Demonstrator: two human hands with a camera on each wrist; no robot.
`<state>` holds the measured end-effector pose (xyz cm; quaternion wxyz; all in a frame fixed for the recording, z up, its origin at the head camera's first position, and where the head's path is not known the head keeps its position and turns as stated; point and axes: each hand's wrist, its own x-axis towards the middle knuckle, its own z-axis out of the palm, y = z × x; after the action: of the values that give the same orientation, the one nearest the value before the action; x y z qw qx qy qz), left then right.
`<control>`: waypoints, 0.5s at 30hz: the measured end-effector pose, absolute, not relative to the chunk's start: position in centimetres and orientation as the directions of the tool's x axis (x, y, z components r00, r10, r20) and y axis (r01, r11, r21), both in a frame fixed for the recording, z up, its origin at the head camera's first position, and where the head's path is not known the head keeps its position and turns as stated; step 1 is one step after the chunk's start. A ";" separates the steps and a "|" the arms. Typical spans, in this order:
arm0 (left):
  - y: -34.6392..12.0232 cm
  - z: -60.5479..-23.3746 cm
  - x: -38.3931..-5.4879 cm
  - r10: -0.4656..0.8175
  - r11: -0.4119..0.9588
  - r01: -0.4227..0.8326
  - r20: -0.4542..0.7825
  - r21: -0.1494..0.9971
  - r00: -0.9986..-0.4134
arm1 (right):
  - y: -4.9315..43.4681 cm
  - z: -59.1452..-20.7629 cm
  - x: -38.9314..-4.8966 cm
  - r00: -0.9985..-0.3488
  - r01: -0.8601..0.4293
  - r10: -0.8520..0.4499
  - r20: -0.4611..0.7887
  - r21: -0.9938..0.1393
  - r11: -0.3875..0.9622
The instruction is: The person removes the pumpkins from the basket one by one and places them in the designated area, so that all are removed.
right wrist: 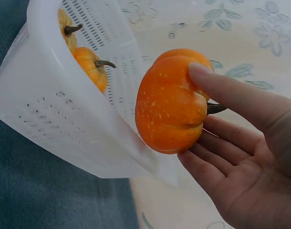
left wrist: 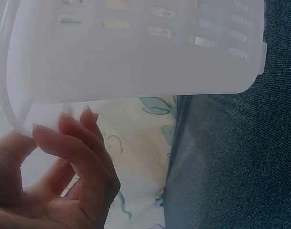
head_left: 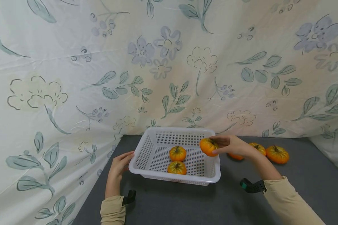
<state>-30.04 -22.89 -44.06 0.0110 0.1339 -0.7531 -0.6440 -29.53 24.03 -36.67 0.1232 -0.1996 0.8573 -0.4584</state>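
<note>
I see the right hand (head_left: 232, 145) with thumb and fingers clamped on a pumpkin (head_left: 207, 147), held up at the right rim of the basket (head_left: 191, 179). The left hand (head_left: 118, 165) pinches the opposite rim. Two more pumpkins (head_left: 177, 153) sit inside; other pumpkins (head_left: 277, 154) lie on the table (head_left: 186, 203), to the right.

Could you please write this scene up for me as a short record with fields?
Left hand: holds the left rim of the basket
Right hand: grips a pumpkin at the basket's right end
In basket: two pumpkins
Right of basket: three visible pumpkins, two partly hidden
Surface: dark table
Backdrop: floral cloth
</note>
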 end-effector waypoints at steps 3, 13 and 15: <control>-22.9 -44.0 -30.0 -0.217 0.133 -0.191 -0.160 0.972 -0.963 | 24.7 -36.5 -29.3 -0.904 -0.202 -0.425 -0.039 -0.839 0.505; -22.9 -44.0 -30.1 -0.211 0.132 -0.191 -0.161 0.973 -0.964 | 27.0 -36.8 -28.8 -0.922 -0.165 -0.386 -0.043 -0.856 0.490; -22.9 -44.0 -30.1 -0.210 0.131 -0.193 -0.163 0.972 -0.964 | 27.5 -37.0 -28.7 -0.924 -0.174 -0.380 -0.033 -0.850 0.498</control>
<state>-30.06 -22.86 -44.01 0.0064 0.1341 -0.7519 -0.6454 -28.71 27.49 -37.00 0.1085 -0.1612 0.8586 -0.4744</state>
